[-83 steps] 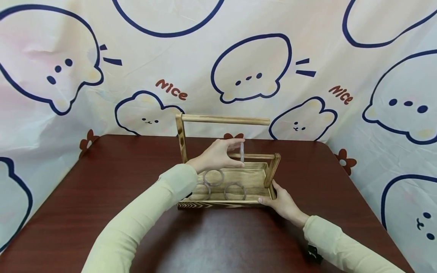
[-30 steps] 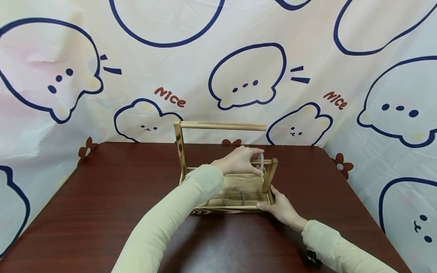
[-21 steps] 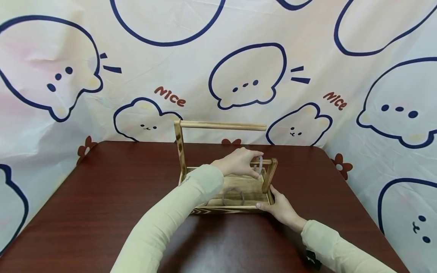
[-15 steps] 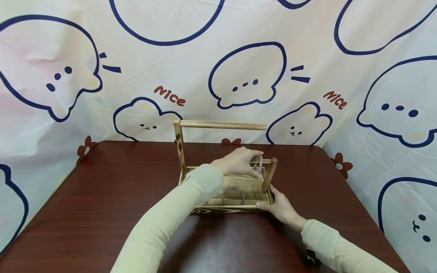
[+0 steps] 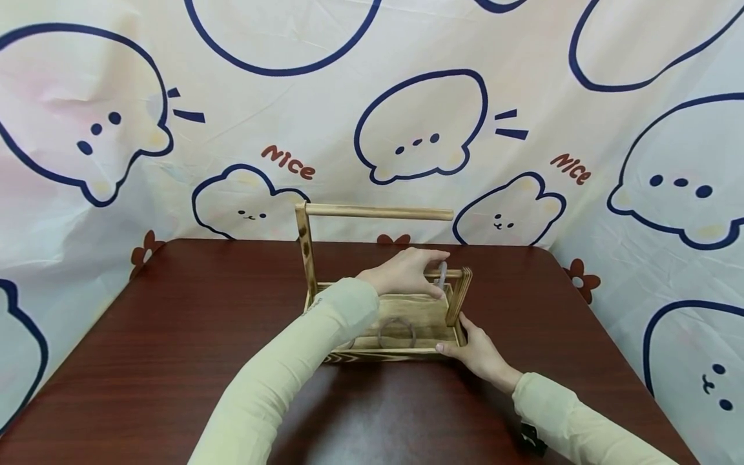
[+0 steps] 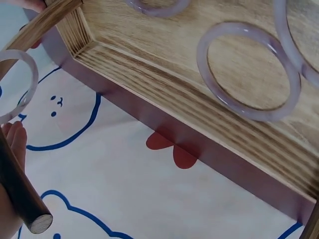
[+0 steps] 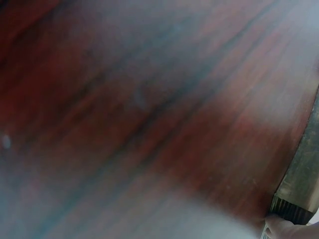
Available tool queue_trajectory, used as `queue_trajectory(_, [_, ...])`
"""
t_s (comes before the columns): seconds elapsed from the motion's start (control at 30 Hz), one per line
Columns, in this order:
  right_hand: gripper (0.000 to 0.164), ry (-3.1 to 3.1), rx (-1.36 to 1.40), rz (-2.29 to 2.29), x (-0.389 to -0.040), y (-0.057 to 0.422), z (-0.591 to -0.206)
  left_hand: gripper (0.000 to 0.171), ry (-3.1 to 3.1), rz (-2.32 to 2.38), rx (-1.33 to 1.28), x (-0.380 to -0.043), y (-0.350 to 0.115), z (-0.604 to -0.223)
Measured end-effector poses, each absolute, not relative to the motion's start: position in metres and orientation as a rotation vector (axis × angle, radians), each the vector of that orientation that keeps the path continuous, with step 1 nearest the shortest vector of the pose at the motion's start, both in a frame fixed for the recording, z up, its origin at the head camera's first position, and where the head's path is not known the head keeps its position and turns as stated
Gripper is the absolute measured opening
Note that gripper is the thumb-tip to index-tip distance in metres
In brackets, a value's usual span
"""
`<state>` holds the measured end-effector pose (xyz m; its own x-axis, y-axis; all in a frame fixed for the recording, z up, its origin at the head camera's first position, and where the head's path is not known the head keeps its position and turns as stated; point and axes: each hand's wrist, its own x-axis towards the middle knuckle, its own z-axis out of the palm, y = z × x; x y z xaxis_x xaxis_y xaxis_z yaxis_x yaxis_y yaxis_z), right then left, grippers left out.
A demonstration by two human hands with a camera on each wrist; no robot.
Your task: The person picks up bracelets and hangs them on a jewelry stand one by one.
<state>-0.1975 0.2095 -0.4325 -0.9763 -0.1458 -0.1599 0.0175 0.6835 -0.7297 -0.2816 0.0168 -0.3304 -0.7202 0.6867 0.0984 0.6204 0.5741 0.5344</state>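
Observation:
My left hand (image 5: 403, 271) pinches a pale lavender bangle (image 5: 442, 274) between thumb and fingers. It is at the lower wooden bar (image 5: 459, 274) of a wooden jewellery stand (image 5: 378, 352), close to the right upright (image 5: 457, 303). In the head view the bar crosses the bangle's middle; the bar's left end is hidden behind the hand. My right hand (image 5: 481, 352) grips the stand's front right corner, thumb on the rim. In the right wrist view only a bit of that hand (image 7: 286, 229) shows. Three more bangles (image 6: 294, 89) lie in the stand's tray, partly hidden by the left arm in the head view.
A higher bar (image 5: 380, 211) extends from the stand's left upright (image 5: 307, 248), with its right end free. The stand rests on a dark red-brown table (image 5: 192, 336). Behind hangs a white cloth (image 5: 331, 116) printed with cartoon outlines.
The left hand has moved right with the bangle, toward the right upright. Over the last second the bangle has tilted slightly and shifted a little. The right hand has kept its grip on the corner.

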Motion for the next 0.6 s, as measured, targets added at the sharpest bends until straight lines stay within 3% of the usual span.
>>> queue_trajectory(0.27, [0.097, 2.686, -0.102, -1.173, -0.1980, 0.2104, -0.4321, 0.066, 2.568, 1.172, 0.954, -0.2837, 0.0135, -0.3290])
queue_trajectory(0.6, [0.097, 2.692, -0.096, -1.159, -0.1973, 0.2090, -0.4313, 0.052, 2.652, 1.188, 0.947, -0.2799, 0.0124, -0.3269])
